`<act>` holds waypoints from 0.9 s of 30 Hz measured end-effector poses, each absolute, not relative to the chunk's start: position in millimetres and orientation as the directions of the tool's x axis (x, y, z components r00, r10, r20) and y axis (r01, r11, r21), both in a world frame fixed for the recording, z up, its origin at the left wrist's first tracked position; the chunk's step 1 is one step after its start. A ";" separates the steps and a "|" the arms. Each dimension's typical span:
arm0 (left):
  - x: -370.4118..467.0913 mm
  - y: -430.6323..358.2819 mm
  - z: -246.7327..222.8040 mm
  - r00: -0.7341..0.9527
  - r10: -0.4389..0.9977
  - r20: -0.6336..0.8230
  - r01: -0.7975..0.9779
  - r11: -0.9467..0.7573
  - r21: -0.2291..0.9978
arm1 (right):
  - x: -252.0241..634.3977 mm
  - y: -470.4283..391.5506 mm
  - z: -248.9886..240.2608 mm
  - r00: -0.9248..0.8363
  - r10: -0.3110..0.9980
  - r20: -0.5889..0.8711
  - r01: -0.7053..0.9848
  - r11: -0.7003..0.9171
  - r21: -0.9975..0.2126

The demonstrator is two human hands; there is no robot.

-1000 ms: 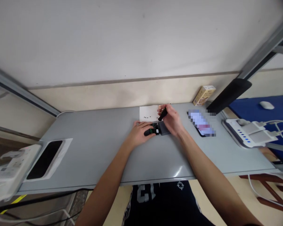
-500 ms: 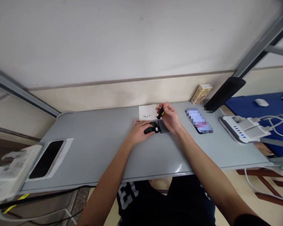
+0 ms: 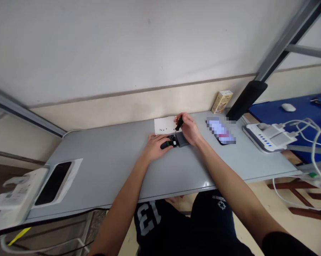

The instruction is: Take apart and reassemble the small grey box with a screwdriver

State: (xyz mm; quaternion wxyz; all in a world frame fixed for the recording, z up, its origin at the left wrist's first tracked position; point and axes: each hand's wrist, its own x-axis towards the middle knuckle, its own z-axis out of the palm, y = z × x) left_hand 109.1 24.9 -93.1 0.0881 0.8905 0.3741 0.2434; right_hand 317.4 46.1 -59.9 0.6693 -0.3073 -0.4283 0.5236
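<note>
Dark device [image 3: 165,145] has green circuitry [image 3: 171,137] showing inside.

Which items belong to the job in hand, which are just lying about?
Apparently in use: screwdriver (right hand), dark device (left hand), grey block, white sheet with small dark pieces.
Lying about: lit phone, black slab, carton, white mouse.

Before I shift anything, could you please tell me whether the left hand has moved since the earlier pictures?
No, not noticeably: the left hand stays by the near left corner of the white sheet.
</note>
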 end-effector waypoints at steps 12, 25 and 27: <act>106.9 21.8 -91.0 0.611 0.711 0.349 0.625 -0.703 0.338 | 331.3 44.2 -61.3 0.234 0.910 0.341 0.218 0.293 -0.931; 103.8 25.8 -93.8 0.480 0.749 0.456 0.628 -0.657 0.418 | 347.2 49.9 -63.1 0.530 0.777 0.339 0.280 0.218 -0.935; 102.4 27.0 -93.0 0.440 0.756 0.484 0.645 -0.641 0.416 | 348.3 50.4 -64.0 0.521 0.785 0.336 0.299 0.201 -0.933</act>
